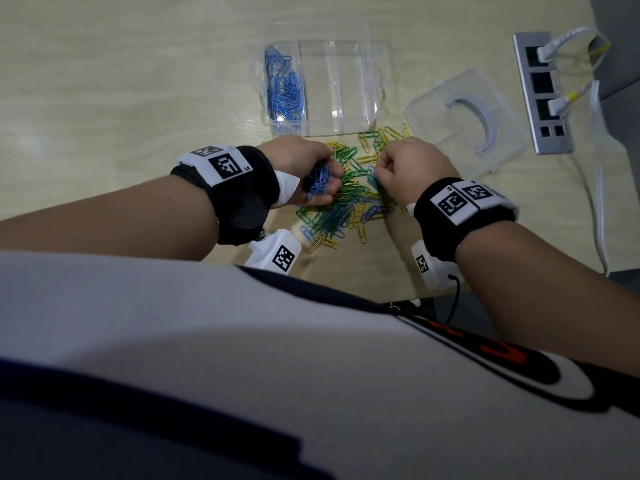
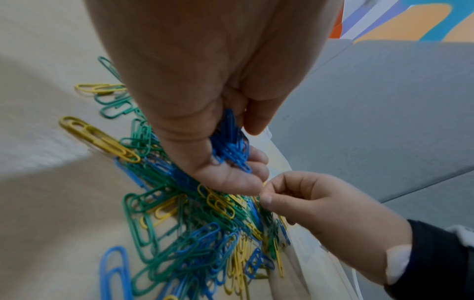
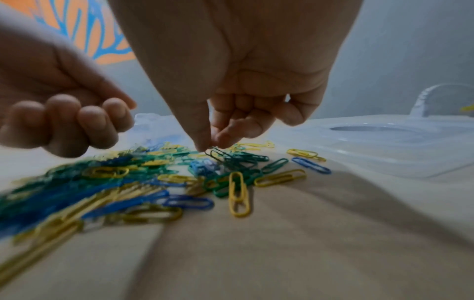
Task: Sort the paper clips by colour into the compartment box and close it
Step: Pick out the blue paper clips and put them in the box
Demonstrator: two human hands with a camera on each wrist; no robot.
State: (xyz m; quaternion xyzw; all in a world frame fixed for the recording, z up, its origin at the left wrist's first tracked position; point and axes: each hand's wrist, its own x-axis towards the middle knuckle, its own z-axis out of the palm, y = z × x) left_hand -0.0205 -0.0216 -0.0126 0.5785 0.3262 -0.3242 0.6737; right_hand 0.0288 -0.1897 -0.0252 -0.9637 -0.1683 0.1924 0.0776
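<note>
The left hand (image 1: 304, 171) is curled around a bunch of blue paper clips (image 1: 318, 180). The right hand (image 1: 412, 171) pinches a dark clip (image 3: 215, 153) from the mixed pile of blue, green and yellow paper clips (image 1: 346, 202) on the pale wooden counter (image 1: 121, 98). Beyond lies the clear plastic compartment box (image 1: 332, 84), blue clips (image 1: 284, 88) in its leftmost compartment; its clear lid (image 1: 464, 119) rests to the right.

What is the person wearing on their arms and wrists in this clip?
Both forearms are bare, no sleeves reaching them. Each wrist carries a black fabric wristband: left wristband, right wristband. Each band has white panels printed with square black-and-white fiducial markers. A white camera housing with its own marker hangs under each wrist, and a thin black cable trails from the right one.
</note>
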